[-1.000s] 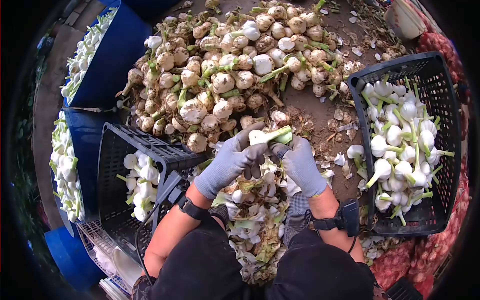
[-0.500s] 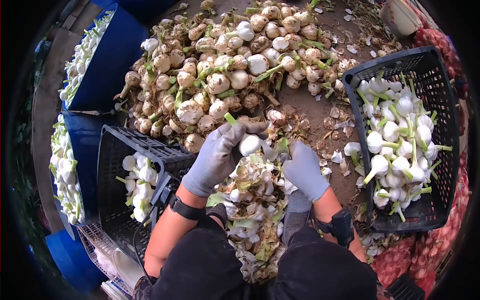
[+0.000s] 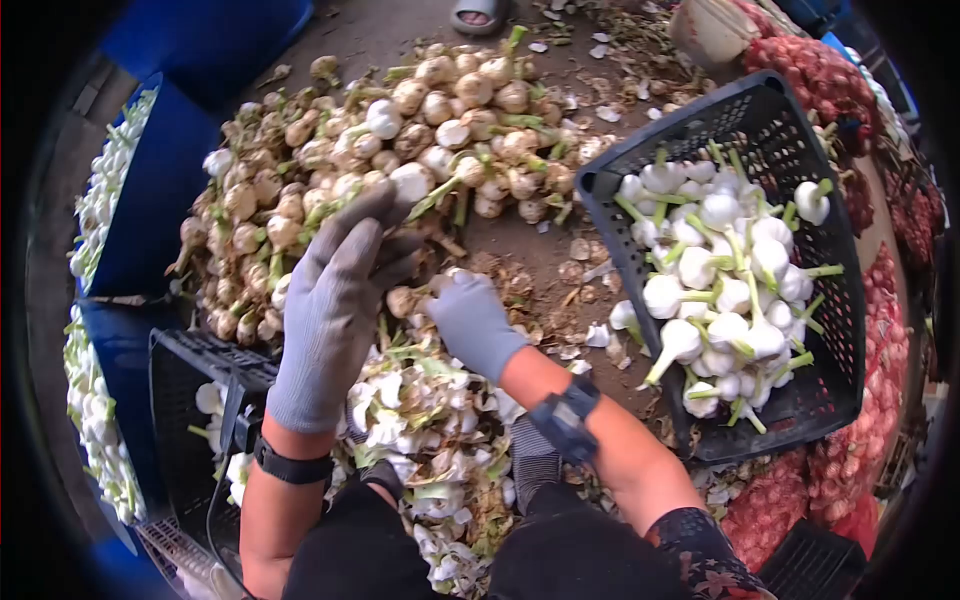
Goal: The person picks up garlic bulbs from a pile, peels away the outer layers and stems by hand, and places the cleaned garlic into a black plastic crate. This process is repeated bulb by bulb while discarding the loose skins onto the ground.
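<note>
My left hand (image 3: pixel 335 310), in a grey glove, is open with its fingers stretched toward the pile of untrimmed garlic bulbs (image 3: pixel 410 95); nothing shows in it. Beside it, my gloved right hand (image 3: pixel 472 325) is closed, and whatever it holds is hidden behind its fingers. A brownish garlic bulb (image 3: pixel 402 302) lies just left of the right hand's fingers. Cleaned white garlic bulbs (image 3: pixel 720 290) with green stems fill much of the black crate (image 3: pixel 715 112) at right. One white bulb (image 3: pixel 811 202) shows apart from the others, by that crate's right wall.
Peeled skins (image 3: pixel 430 430) are heaped between my legs. Another black crate (image 3: pixel 170 440) stands at left, beside blue tubs (image 3: pixel 150 215) of cleaned garlic. Red net sacks (image 3: pixel 880 340) line the right side. A person's shoe (image 3: pixel 478 16) is at the top edge.
The cleaned bulb has left my left hand, which has opened and reached forward. A separate white bulb now appears at the right crate's wall. My right hand has shifted left, and the view has turned.
</note>
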Motion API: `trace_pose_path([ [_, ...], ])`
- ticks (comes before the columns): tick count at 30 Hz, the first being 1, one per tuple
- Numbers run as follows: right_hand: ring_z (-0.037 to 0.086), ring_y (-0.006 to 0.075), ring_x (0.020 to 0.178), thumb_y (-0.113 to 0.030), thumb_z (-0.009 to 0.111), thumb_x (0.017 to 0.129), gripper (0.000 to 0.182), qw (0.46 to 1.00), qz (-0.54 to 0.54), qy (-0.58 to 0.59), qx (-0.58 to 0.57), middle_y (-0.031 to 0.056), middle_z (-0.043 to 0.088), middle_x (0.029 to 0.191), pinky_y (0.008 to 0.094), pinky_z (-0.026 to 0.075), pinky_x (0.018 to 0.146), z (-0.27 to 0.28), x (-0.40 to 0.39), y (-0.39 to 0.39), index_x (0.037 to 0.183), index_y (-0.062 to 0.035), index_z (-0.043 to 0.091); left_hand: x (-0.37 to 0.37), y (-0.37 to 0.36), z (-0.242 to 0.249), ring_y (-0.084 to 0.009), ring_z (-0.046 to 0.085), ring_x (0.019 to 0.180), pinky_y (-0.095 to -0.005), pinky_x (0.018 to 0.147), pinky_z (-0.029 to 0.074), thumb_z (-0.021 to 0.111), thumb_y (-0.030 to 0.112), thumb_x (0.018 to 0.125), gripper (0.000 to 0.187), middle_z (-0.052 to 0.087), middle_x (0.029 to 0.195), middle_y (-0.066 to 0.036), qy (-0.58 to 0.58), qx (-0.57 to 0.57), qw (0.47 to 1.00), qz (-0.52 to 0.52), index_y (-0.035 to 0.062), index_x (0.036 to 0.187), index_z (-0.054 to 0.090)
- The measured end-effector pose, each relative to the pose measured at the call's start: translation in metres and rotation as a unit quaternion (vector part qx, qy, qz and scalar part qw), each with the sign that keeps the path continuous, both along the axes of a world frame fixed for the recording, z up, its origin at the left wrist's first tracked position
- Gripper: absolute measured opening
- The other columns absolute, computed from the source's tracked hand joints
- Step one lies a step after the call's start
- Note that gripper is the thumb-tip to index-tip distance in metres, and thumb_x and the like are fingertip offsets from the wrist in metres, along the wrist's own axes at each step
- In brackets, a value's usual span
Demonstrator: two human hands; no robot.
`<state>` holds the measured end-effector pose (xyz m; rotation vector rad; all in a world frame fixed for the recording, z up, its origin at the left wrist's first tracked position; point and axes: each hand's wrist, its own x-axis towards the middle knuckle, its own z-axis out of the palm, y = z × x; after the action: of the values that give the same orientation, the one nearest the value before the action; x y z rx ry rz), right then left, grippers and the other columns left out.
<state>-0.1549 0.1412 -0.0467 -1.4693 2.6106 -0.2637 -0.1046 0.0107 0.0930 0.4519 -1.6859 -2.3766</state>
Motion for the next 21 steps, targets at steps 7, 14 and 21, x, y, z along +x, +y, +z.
trace_pose_path([
  [7,0.065,0.0249,0.093,-0.013,0.071,0.086,0.027,0.713,-0.295,-0.552,-0.315,0.009,0.068,0.098,0.0349,0.053,0.076,-0.047,-0.024,0.017,0.109,0.0004,0.067,0.047,-0.002,-0.102,-0.0176,0.058,0.112,-0.0301,0.098,0.046,0.067,0.007,0.087,0.054,0.056,0.129,-0.01,-0.077,-0.411,0.907,-0.046,-0.002,0.136,0.048],
  [14,0.061,0.0075,0.067,-0.031,0.06,0.097,0.036,0.635,-0.26,-0.688,-0.236,0.0037,0.067,0.082,0.0247,0.05,0.053,0.028,0.014,0.047,0.118,-0.0018,0.063,0.054,0.008,-0.086,-0.0141,0.06,0.107,-0.0291,0.095,0.049,0.07,-0.008,0.079,0.059,0.059,0.123,-0.007,-0.124,-0.098,0.98,-0.118,-0.0013,0.134,0.047],
  [21,0.053,0.0056,0.056,-0.028,0.056,0.1,0.031,0.63,-0.277,-0.671,-0.278,0.0006,0.061,0.07,0.0221,0.043,0.052,0.042,0.035,0.032,0.104,0.0017,0.063,0.064,0.007,-0.09,-0.0179,0.062,0.105,-0.0306,0.092,0.05,0.086,0.011,0.069,0.053,0.065,0.112,-0.009,-0.069,-0.338,0.933,-0.098,0.0035,0.117,0.064],
])
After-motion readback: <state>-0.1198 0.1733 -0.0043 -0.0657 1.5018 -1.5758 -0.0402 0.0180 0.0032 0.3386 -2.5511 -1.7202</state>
